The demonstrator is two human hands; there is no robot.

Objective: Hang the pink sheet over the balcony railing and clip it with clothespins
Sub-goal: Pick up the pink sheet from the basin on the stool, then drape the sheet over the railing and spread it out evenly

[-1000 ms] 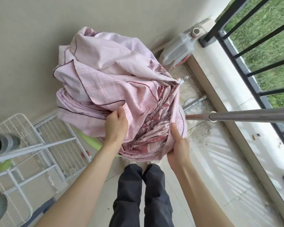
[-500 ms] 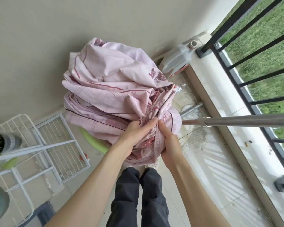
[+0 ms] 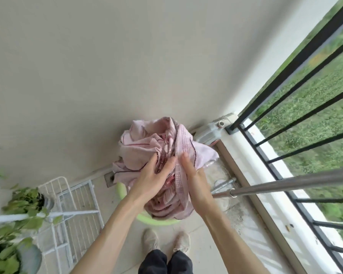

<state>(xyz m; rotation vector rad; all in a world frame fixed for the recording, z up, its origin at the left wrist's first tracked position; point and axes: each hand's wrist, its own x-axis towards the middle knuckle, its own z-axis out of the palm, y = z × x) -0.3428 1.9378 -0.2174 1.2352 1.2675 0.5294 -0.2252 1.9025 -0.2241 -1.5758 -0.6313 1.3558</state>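
Lower now than a moment ago, the pink sheet [image 3: 156, 165] sits bunched in a ball over the green tub [image 3: 127, 196], and you stand taller above it. Your left hand [image 3: 152, 178] lies on the near side of the sheet with its fingers [image 3: 166, 163] nearly straight, pressing the cloth. Your right hand [image 3: 194, 180] is just beside it, fingers [image 3: 184, 157] straight too, flat against a fold. Neither hand pinches the cloth that you can see. Off to your right, a metal pole [image 3: 285, 184] sticks out near the black railing [image 3: 285, 95]. A white rack [image 3: 75, 204] and a plant [image 3: 22, 198] are on your left.
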